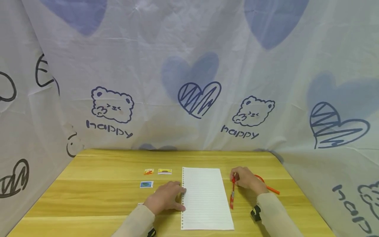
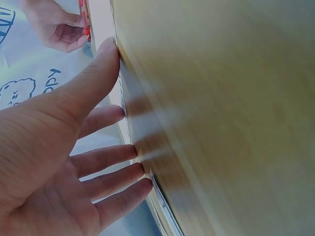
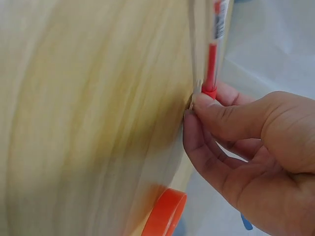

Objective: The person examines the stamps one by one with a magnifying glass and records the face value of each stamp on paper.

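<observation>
A sheet of lined loose-leaf paper [image 1: 204, 200] with punched holes along its left side lies on the table. My left hand [image 1: 165, 197] rests at that left edge, fingers spread and fairly straight, thumb and fingertips touching the sheet. To the right of the paper, my right hand [image 1: 244, 179] pinches the end of a red pen [image 1: 232, 197] between thumb and fingers. The pen [image 3: 211, 64] has a clear barrel with a label. Whether it lies on the table or is slightly raised, I cannot tell.
Small picture cards, one yellow [image 1: 164, 171], one orange [image 1: 149, 171] and one blue-green [image 1: 146, 184], lie left of the paper; others are partly hidden by the left hand. An orange object with a curved band [image 1: 272, 190] lies behind the right wrist. Printed cloth [image 1: 154, 138] surrounds the table.
</observation>
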